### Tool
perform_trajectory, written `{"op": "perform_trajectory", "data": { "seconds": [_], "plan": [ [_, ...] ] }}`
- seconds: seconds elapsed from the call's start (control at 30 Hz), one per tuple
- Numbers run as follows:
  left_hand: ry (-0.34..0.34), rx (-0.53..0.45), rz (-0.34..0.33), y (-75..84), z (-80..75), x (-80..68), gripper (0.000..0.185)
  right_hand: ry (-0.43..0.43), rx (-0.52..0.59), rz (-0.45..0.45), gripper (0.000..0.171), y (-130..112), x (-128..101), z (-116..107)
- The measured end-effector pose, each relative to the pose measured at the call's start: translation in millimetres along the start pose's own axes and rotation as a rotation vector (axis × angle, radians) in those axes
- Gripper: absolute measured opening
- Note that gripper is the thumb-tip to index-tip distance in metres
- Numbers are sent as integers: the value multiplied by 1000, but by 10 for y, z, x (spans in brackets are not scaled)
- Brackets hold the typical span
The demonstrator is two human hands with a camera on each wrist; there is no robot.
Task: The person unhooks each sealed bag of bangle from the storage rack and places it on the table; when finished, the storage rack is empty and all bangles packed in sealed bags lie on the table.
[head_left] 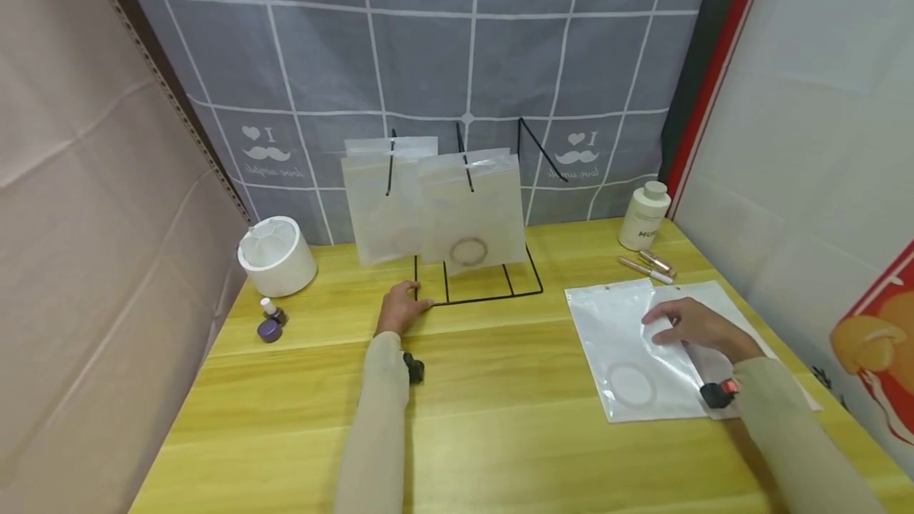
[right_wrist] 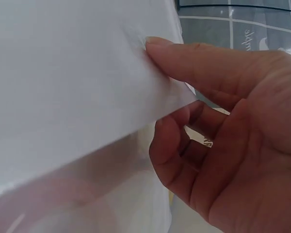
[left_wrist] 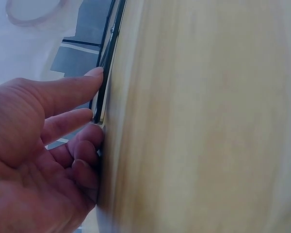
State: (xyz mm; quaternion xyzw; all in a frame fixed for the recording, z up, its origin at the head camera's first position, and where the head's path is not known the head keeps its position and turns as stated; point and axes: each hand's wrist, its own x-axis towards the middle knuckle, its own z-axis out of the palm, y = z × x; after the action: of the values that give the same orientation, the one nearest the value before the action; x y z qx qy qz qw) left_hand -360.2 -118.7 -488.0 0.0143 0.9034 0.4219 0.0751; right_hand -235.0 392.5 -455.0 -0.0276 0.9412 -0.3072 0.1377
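A black wire rack (head_left: 489, 299) with three prongs stands at the back. My left hand (head_left: 398, 311) holds its front left corner, with the thumb and index finger at the wire (left_wrist: 103, 90). White translucent bags hang from two prongs: a left bag (head_left: 374, 212) and a middle bag (head_left: 474, 201), which shows a ring shape. On the right, my right hand (head_left: 693, 327) pinches the edge of a flat white plastic bag (head_left: 603, 331) between thumb and fingers. That edge (right_wrist: 87, 97) is lifted in the right wrist view. Another white bag (head_left: 714, 300) lies partly under it.
At the back left are a round white container (head_left: 282, 268), a small bottle with a white cap (head_left: 274, 311) and a purple jar (head_left: 269, 331). A white bottle (head_left: 645, 216), a slim tube (head_left: 645, 270) and a gold tube (head_left: 657, 262) are at the back right.
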Motion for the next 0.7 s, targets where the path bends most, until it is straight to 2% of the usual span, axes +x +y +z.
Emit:
{"op": "perform_trajectory", "data": {
  "seconds": [0.2,0.5,0.7],
  "plan": [
    [5,-2,3,6,0,-12,55,-8,-18,26,41,99,20,40],
    [-1,-2,5,14,-2,-4,55,-3,54,50,46,213,32,86],
    [2,-7,0,2,-3,-1,55,-18,65,67,45,224,32,64]
  ]
}}
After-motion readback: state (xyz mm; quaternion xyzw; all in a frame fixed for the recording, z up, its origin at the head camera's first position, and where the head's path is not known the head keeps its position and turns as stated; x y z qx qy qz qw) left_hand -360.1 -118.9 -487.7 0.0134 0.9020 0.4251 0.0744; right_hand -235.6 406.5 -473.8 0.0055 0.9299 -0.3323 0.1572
